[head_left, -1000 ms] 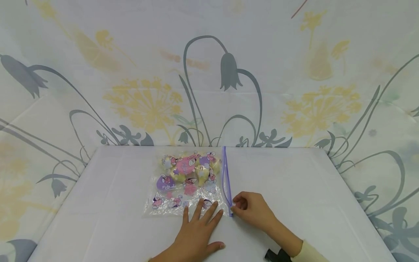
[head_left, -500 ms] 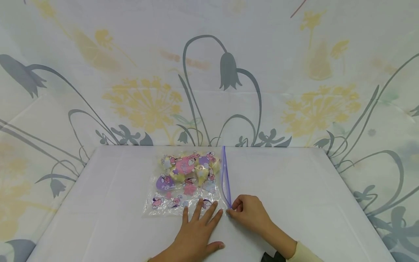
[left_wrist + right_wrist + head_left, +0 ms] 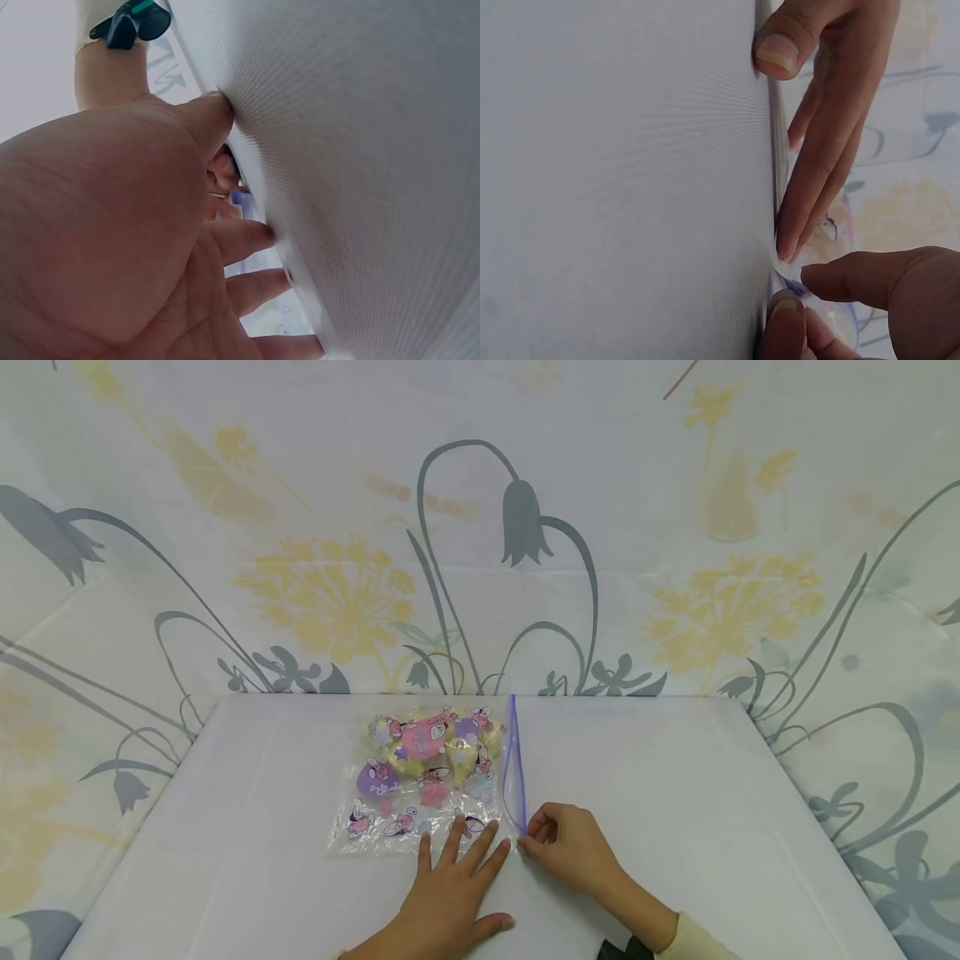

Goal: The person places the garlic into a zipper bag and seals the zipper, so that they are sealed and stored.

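Observation:
A clear zip bag (image 3: 420,785) printed with pink and purple cartoon figures lies flat on the white table, its purple zip strip (image 3: 515,727) along the right side. Yellow objects (image 3: 405,764) show through the plastic; their kind cannot be told. My left hand (image 3: 452,893) is spread with straight fingers, the fingertips resting on the bag's near edge. Thumb and fingers of my right hand (image 3: 576,847) pinch the strip's near end; the right wrist view shows a bit of purple zip (image 3: 793,286) between them. Above that end, the strip's two purple lines stand apart in the middle.
The white tabletop (image 3: 660,777) stretches to both sides of the bag. Behind it hangs a floral cloth (image 3: 622,610), with more cloth at the left and right. A black device (image 3: 626,950) sits at my right wrist by a pale sleeve (image 3: 693,939).
My right hand has shifted slightly left and now covers the strip's near end. The strip has bent a little leftward. My left hand has stayed in place.

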Motion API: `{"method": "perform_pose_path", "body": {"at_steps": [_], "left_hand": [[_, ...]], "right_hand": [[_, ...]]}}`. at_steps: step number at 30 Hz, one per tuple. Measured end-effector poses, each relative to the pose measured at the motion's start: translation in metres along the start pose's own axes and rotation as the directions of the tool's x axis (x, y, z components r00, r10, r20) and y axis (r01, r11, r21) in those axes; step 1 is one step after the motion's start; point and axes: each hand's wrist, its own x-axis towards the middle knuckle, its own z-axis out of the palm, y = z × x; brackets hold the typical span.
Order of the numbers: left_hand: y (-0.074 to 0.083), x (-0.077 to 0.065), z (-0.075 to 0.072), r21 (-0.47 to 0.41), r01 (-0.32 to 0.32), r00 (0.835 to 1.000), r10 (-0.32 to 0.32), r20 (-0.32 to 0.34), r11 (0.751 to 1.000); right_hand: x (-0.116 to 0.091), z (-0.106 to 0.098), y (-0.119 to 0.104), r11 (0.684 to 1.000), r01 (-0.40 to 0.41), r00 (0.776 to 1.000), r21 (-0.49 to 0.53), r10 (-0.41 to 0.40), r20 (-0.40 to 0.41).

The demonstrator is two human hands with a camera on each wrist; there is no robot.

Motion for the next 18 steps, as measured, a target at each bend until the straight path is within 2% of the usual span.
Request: {"method": "perform_pose_path", "body": {"at_steps": [11,13,16,18], "left_hand": [[0.0004,0.0023,0.0048,0.004,0.001,1.0,-0.001,-0.009,1.0],[0.0017,0.0027,0.0057,0.027,0.007,1.0,-0.006,-0.012,1.0],[0.0052,0.0027,0.0072,0.09,0.0,0.999,0.005,-0.051,0.996],[0.0084,0.0021,0.0079,0.135,-0.027,0.992,0.043,-0.116,0.991]], "right_hand": [[0.0006,-0.0023,0.003,0.986,-0.025,0.998,0.163,0.016,0.059],[0.0009,-0.0024,0.0042,0.981,-0.036,0.997,0.189,0.022,0.073],[0.0021,-0.0023,0.0062,0.976,-0.049,0.996,0.212,0.032,0.083],[0.0031,-0.0023,0.0078,0.972,-0.054,0.996,0.228,0.035,0.085]]}}
